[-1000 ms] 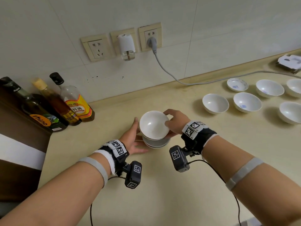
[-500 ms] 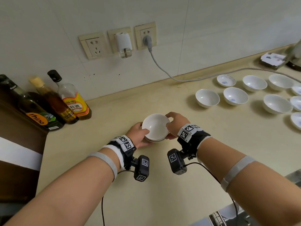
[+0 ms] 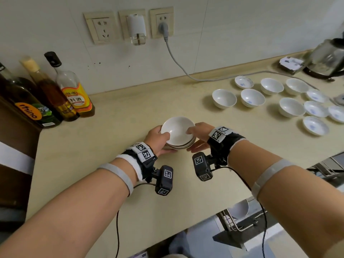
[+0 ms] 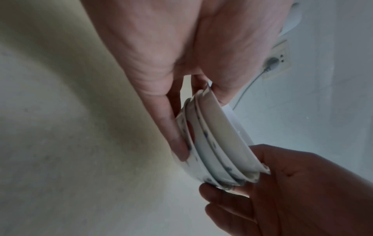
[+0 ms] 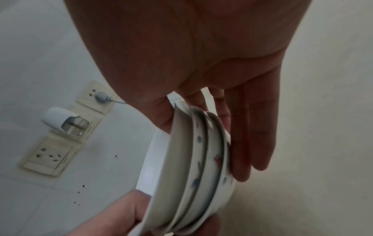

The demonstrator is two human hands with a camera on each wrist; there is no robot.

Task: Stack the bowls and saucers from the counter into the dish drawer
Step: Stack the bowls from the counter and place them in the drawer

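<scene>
Saucer stack [image 3: 177,134]: several nested white dishes, some with blue and red marks on their outer walls, held over the counter [image 3: 119,127] between both hands, in front of the wall sockets [image 3: 128,27]; whether its base touches the counter cannot be told.
Left hand [image 3: 158,138]: thumb lies over the top saucer's rim, fingers reach beneath the stack's base, so it pinches the stack's left side.
Right hand [image 3: 199,135]: thumb rests on the top rim, fingers extend nearly straight under the bottom saucer, clamping the stack's right side.
Left wrist view: stack [image 4: 218,151] seen edge-on, a fingertip [image 4: 179,148] pressed against the lowest dish.
Right wrist view: stack [image 5: 199,167] edge-on, long fingers [image 5: 250,143] spread behind it.
Loose bowls [image 3: 224,98]: stand open side up, well right of the stack, with small saucers [image 3: 314,125] just beyond them.
Bottles [image 3: 74,90]: three stand against the wall, well left of the stack.
Kettle [image 3: 327,58]: far right of the stack, by the wall.
Dish drawer [image 3: 242,218]: open below the counter's edge, nearer than the stack and to its right; a white dish shows in its rack.
</scene>
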